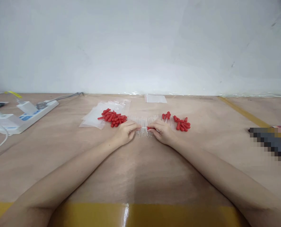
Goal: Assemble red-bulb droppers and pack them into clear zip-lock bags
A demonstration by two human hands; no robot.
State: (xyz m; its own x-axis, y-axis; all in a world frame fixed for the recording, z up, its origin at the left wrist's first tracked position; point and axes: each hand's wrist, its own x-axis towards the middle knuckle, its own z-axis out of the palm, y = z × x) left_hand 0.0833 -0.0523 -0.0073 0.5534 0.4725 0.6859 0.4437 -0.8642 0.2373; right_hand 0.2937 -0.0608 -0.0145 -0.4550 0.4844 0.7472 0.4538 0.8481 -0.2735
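Observation:
My left hand [125,132] pinches one end of a clear glass dropper tube [144,128], held level above the table. At the tube's other end is a red rubber bulb [148,128], gripped between the thumb and fingers of my right hand [164,131]. Under and between both hands lies a row of similar glass tubes [142,121]. Beside my left hand is a heap of red rubber bulbs [113,118]. Beyond my right hand, a few red bulbs [166,115] sit at the ends of tubes, and a smaller group of red bulbs [182,124] lies further right.
Clear plastic bags [93,117] lie under the left heap, and another small bag [156,99] is near the wall. A white power strip [33,117] with plugs and cables stands at left. A pixelated dark object [270,143] is at right. Yellow tape [95,216] runs along the front.

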